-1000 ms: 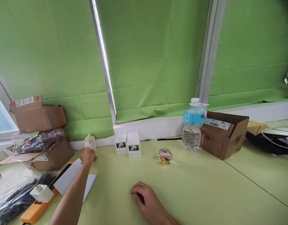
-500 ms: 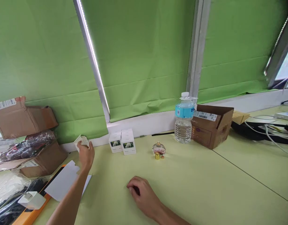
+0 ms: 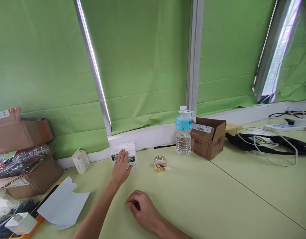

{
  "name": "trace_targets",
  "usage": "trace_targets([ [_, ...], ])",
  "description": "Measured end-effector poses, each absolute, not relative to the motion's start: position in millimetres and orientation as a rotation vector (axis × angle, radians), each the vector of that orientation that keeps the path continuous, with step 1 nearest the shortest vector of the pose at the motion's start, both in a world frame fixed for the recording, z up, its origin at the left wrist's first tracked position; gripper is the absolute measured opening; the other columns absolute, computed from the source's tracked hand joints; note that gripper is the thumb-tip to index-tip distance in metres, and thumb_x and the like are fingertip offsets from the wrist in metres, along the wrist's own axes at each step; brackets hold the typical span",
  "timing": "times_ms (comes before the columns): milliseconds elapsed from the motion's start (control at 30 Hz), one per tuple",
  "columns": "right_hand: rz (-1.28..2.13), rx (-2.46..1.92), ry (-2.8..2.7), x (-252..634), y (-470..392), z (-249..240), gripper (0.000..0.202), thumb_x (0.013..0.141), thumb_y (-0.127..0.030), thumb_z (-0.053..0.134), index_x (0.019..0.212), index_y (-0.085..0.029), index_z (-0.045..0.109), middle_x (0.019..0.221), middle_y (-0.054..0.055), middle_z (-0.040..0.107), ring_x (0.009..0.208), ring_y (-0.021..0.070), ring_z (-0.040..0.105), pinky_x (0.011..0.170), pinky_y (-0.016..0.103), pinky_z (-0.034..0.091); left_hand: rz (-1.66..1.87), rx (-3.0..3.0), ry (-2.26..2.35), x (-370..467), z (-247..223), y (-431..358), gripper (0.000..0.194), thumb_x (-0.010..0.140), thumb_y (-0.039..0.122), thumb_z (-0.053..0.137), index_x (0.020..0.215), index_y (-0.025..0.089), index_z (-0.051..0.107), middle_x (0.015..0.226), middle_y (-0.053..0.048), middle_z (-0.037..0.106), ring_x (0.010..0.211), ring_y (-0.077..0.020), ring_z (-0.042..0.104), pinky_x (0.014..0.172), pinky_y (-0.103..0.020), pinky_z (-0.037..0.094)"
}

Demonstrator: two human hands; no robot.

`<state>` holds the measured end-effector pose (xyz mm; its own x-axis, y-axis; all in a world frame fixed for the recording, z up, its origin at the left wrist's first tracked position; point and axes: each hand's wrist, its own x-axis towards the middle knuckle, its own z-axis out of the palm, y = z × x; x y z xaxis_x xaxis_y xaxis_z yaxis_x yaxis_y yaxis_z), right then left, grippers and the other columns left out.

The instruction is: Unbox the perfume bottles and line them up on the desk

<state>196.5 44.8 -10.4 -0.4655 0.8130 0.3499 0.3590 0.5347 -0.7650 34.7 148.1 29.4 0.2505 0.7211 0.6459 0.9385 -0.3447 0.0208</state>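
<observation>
My left hand lies with its fingers stretched out over a group of small white boxes that bear a white-flower picture. Their tops and part of the fronts are covered by it. My right hand rests loosely curled on the table, with a dark hollow between thumb and fingers and nothing seen inside. Beyond it stands a round glass perfume bottle with a gold top. A gold cap and a tiny gold piece sit in front of the bottle. An opened white box stands tilted at the left.
A white sheet of paper lies at the left, near a white plug adapter and stacked cardboard cartons. Toward the back stand a water bottle and an open brown carton. Cables and a black strap are on the right.
My left hand has let go of the opened white box, which now stands by the wall, and has moved right onto the white boxes. My right hand stays curled. The view has shifted right.
</observation>
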Motion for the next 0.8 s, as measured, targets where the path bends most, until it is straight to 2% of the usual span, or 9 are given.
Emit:
trace_targets([
  [100, 0.807, -0.946, -2.041, 197.0, 44.5, -10.7, 0.023, 0.080, -0.010, 0.051, 0.086, -0.016, 0.072, 0.087, 0.005, 0.069, 0.079, 0.0155, 0.062, 0.074, 0.024, 0.044, -0.820, -2.152, -1.507, 35.0, 25.1, 139.6, 0.042, 0.091, 0.026, 0.044, 0.131, 0.014, 0.043, 0.137, -0.016, 0.050, 0.133, -0.0300, 0.040, 0.109, -0.049, 0.034],
  [200, 0.824, -0.923, -1.992, 197.6, 44.7, -11.2, 0.023, 0.081, -0.011, 0.050, 0.087, -0.016, 0.071, 0.088, 0.005, 0.069, 0.078, 0.0155, 0.062, 0.074, 0.024, 0.045, -0.824, -2.164, -1.506, 33.1, 25.0, 124.0, 0.037, 0.091, 0.023, 0.043, 0.127, 0.016, 0.046, 0.124, -0.013, 0.058, 0.118, -0.0283, 0.054, 0.098, -0.046, 0.044],
  [367, 0.858, -0.920, -1.769, 200.6, 47.1, -8.9, 0.020, 0.086, -0.017, 0.047, 0.090, -0.017, 0.066, 0.087, 0.004, 0.066, 0.069, 0.0153, 0.060, 0.064, 0.026, 0.046, -0.824, -2.225, -1.507, 37.6, 29.8, 87.5, 0.024, 0.090, 0.024, 0.048, 0.111, 0.021, 0.058, 0.107, -0.009, 0.064, 0.101, -0.0257, 0.060, 0.085, -0.040, 0.050],
  [433, 0.808, -0.926, -1.634, 203.7, 48.6, -6.7, 0.019, 0.088, -0.021, 0.046, 0.099, -0.018, 0.062, 0.097, 0.006, 0.064, 0.078, 0.0174, 0.060, 0.066, 0.027, 0.048, -0.839, -2.249, -1.523, 41.8, 35.5, 70.2, 0.023, 0.090, 0.027, 0.050, 0.111, 0.021, 0.059, 0.102, -0.008, 0.064, 0.095, -0.0246, 0.060, 0.082, -0.038, 0.049],
  [533, 0.665, -0.891, -1.512, 208.8, 51.3, -4.6, 0.029, 0.090, -0.028, 0.048, 0.117, -0.021, 0.052, 0.119, 0.010, 0.056, 0.102, 0.0216, 0.055, 0.079, 0.032, 0.049, -0.869, -2.289, -1.561, 48.4, 48.4, 41.9, 0.025, 0.091, 0.034, 0.051, 0.112, 0.023, 0.059, 0.101, -0.006, 0.063, 0.092, -0.0213, 0.061, 0.079, -0.033, 0.049],
  [600, 0.633, -0.858, -1.509, 210.8, 52.8, -3.9, 0.036, 0.090, -0.032, 0.049, 0.124, -0.021, 0.048, 0.128, 0.011, 0.052, 0.112, 0.0233, 0.051, 0.086, 0.034, 0.047, -0.918, -2.297, -1.672, 52.6, 57.0, 22.4, 0.024, 0.091, 0.040, 0.051, 0.107, 0.024, 0.060, 0.098, -0.005, 0.063, 0.084, -0.0186, 0.062, 0.071, -0.029, 0.050],
  [633, 0.659, -0.842, -1.529, 211.3, 53.1, -3.3, 0.037, 0.091, -0.034, 0.049, 0.125, -0.022, 0.048, 0.129, 0.011, 0.051, 0.112, 0.0234, 0.051, 0.087, 0.034, 0.048, -0.998, -2.307, -1.830, 54.2, 60.3, 13.3, 0.025, 0.090, 0.043, 0.052, 0.105, 0.024, 0.060, 0.095, -0.004, 0.063, 0.078, -0.0178, 0.062, 0.067, -0.028, 0.049],
  [700, 0.773, -0.798, -1.606, 211.7, 52.3, -0.6, 0.034, 0.093, -0.038, 0.046, 0.122, -0.021, 0.053, 0.121, 0.011, 0.057, 0.105, 0.0222, 0.056, 0.084, 0.033, 0.049, -1.176, -2.362, -2.100, 55.4, 63.5, -2.1, 0.035, 0.088, 0.048, 0.054, 0.113, 0.024, 0.057, 0.098, -0.004, 0.063, 0.078, -0.0179, 0.061, 0.066, -0.029, 0.049],
  [800, 0.929, -0.725, -1.712, 212.0, 49.1, 6.4, 0.036, 0.097, -0.042, 0.038, 0.114, -0.021, 0.062, 0.107, 0.009, 0.065, 0.094, 0.0205, 0.061, 0.081, 0.033, 0.050, -1.443, -2.677, -2.241, 49.9, 59.1, -13.6, 0.068, 0.083, 0.050, 0.061, 0.140, 0.025, 0.033, 0.102, -0.004, 0.063, 0.088, -0.0188, 0.061, 0.076, -0.031, 0.050],
])
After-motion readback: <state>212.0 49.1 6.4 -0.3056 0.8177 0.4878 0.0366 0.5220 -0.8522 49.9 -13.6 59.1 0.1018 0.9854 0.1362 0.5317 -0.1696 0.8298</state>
